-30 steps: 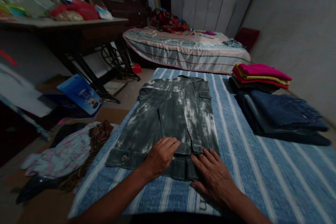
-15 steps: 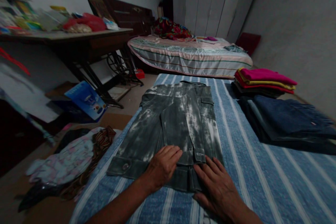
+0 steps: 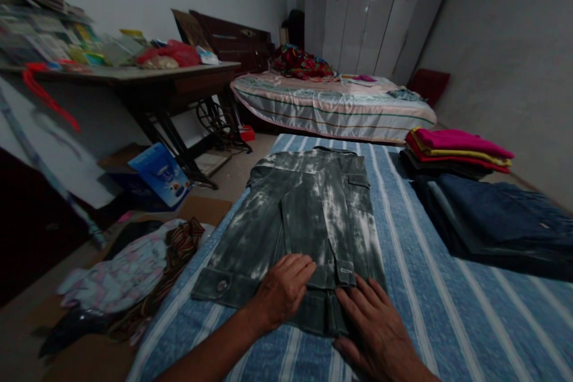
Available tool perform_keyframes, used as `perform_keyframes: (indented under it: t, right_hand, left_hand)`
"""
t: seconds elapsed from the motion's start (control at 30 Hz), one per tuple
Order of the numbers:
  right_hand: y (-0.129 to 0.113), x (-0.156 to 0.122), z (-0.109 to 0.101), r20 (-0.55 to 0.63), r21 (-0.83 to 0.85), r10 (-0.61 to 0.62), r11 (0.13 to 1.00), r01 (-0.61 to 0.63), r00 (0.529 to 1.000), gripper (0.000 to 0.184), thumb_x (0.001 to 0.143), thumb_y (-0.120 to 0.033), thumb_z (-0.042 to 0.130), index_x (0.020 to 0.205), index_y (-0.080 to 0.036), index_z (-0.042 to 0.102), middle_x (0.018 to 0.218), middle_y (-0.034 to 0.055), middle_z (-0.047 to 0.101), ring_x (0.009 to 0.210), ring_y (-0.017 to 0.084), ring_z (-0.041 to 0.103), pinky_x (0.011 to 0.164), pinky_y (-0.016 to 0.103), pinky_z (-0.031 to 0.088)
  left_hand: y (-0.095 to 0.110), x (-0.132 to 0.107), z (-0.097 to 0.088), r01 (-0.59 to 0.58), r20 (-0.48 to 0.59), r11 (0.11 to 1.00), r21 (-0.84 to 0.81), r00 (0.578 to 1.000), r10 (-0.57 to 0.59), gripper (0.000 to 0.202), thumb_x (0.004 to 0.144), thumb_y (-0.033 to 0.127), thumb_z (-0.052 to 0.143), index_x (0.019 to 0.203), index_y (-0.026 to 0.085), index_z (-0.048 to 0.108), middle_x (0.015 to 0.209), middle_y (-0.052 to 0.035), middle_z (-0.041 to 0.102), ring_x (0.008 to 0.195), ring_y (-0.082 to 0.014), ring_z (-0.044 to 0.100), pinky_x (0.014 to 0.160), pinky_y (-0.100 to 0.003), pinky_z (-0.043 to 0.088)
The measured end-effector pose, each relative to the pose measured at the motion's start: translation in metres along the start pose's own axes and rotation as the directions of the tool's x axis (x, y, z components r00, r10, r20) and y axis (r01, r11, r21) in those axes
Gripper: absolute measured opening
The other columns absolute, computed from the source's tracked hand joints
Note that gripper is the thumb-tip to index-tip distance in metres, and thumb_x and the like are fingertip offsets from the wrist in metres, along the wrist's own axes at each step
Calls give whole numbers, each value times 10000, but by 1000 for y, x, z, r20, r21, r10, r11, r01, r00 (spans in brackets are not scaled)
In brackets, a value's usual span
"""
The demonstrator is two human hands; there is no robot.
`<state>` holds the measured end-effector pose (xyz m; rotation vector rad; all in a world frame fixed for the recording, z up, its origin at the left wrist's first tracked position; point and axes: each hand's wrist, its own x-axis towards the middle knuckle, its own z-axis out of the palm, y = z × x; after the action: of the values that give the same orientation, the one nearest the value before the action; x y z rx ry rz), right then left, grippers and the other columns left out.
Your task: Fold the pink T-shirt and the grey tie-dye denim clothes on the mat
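My left hand (image 3: 286,287) curls over the jacket (image 3: 304,221) in the frame's lower centre, grip unclear; my right hand (image 3: 373,323) lies by the cuff (image 3: 345,274), fingers slightly spread. Light, even pressure should suit.

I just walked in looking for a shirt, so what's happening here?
A person's left hand rests, fingers bent, on the lower middle of a grey-green jacket, its sleeves laid across it on a blue striped cover. The right hand lies spread on the jacket's lower edge, close to a sleeve cuff. To the right sit bright folded clothes and, nearer, dark blue folded garments.
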<state>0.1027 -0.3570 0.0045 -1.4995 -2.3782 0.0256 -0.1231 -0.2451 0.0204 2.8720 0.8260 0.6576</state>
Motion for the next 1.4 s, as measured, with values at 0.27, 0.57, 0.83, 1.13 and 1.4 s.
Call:
perform_keyframes:
  t: [0.27,0.57,0.83,1.13,1.4]
  right_hand:
    - [1,0,1,-5,-4,-2,1000,2,1000,652,805,-442,608,1393,-226,428,1320,91,561,1265,334,451,1046,536,353]
    - [-1,2,-2,34,24,28,999,-29,999,634,813,-439,597,1386,-225,431,1334,76,551,1298,329,410,1077,538,310]
    - [-3,3,-6,45,33,34,999,-36,998,615,847,-469,557,1394,-219,428,1363,82,527,1322,323,378,1097,530,277]
    - [-1,2,-3,44,31,42,999,-44,998,646,830,-444,582,1414,-232,407,1375,64,520,1322,316,380,1104,528,265]
    - [0,0,0,42,-16,42,999,-41,998,700,821,-452,592,1448,-236,365,1481,65,392,1346,319,356,1094,527,279]
  left_hand:
    - [2,0,-1,19,1,1000,-15,1000,-19,480,715,27,451,1158,155,584,1133,-106,650,1062,-236,582,931,-417,503]
    - [-2,-1,3,-2,-20,1000,-13,1000,1,504,713,38,442,1188,152,568,1148,-109,646,1068,-242,580,931,-426,498]
    - [-5,-2,7,-33,-57,999,8,998,33,515,705,24,440,1193,133,565,1143,-122,647,1060,-248,580,921,-423,503]
    - [-6,-2,6,2,-44,998,-60,999,-5,490,733,53,443,1186,158,597,1149,-110,658,1083,-237,586,945,-416,495]
    - [-13,23,-18,524,106,346,-778,652,-750,250,778,344,599,911,159,703,870,-53,730,863,-223,683,786,-322,538]
